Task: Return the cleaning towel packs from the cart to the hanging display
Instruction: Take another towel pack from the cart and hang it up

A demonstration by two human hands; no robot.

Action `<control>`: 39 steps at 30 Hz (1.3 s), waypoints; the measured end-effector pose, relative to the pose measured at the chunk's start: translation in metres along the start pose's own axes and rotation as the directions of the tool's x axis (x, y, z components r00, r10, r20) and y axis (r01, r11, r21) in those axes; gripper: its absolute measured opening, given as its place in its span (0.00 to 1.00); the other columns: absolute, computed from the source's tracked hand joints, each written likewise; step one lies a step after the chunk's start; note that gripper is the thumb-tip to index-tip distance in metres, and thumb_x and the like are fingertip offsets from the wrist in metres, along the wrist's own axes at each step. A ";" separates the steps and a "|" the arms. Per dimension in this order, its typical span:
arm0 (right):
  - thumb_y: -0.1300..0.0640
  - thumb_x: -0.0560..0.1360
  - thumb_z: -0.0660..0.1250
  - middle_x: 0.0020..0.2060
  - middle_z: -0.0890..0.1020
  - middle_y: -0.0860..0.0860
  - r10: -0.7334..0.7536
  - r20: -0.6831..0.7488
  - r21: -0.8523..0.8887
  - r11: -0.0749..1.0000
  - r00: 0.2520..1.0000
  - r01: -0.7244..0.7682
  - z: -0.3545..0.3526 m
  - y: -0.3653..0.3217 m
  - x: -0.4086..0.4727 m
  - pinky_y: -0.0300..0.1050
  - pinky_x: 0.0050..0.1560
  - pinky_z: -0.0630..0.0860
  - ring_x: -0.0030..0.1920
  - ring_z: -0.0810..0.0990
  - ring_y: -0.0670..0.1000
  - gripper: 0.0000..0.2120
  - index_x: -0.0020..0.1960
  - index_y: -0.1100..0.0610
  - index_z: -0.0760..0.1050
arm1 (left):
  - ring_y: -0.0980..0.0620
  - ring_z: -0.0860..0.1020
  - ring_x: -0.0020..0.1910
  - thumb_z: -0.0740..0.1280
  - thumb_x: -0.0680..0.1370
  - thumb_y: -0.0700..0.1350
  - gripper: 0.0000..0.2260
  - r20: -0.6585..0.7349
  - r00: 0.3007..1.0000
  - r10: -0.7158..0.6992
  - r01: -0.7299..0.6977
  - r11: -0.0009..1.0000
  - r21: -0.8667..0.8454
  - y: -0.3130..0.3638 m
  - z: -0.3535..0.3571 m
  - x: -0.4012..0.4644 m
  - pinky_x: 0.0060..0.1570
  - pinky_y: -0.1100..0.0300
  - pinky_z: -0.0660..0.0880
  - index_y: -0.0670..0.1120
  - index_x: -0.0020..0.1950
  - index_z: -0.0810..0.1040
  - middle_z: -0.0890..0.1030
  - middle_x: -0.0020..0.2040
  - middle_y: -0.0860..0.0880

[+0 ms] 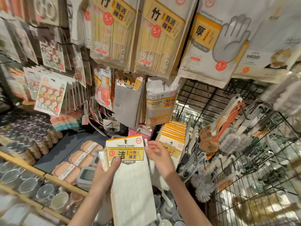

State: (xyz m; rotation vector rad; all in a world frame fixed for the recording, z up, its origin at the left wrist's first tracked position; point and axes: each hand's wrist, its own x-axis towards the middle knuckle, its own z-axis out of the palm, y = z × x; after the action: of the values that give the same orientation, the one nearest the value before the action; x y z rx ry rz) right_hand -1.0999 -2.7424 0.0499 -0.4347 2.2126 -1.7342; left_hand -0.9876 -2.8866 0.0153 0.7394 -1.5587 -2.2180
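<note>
My left hand grips a white cleaning towel pack by the left edge of its yellow header card, thumb on the front. The pack hangs down from my hand in the lower middle of the view. My right hand is at the pack's upper right corner, fingers pinching the edge of the card there. A row of the same white towel packs hangs on a hook just to the right of my hands. A grey towel pack hangs above.
Bamboo chopstick packs and glove packs hang overhead. A black wire grid with brushes fills the right. Soap dishes, jars and glass cups sit on the shelf at left.
</note>
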 end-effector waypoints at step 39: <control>0.75 0.74 0.62 0.70 0.68 0.57 0.126 -0.303 0.264 0.963 0.945 -0.043 -0.063 0.063 0.003 0.55 0.66 0.70 0.68 0.70 0.58 0.28 0.70 0.57 0.64 | 0.51 0.72 0.64 0.64 0.72 0.59 0.27 -0.042 0.998 0.045 -0.040 0.992 0.116 -0.011 -0.010 0.010 0.66 0.51 0.64 0.50 0.68 0.71 0.78 0.62 0.54</control>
State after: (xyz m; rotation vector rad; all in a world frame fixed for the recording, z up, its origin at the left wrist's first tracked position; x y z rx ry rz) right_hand -1.1316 -2.6732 0.0029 0.0040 2.1262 -2.1285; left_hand -0.9895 -2.8958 -0.0003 0.7749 -1.6767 -2.0810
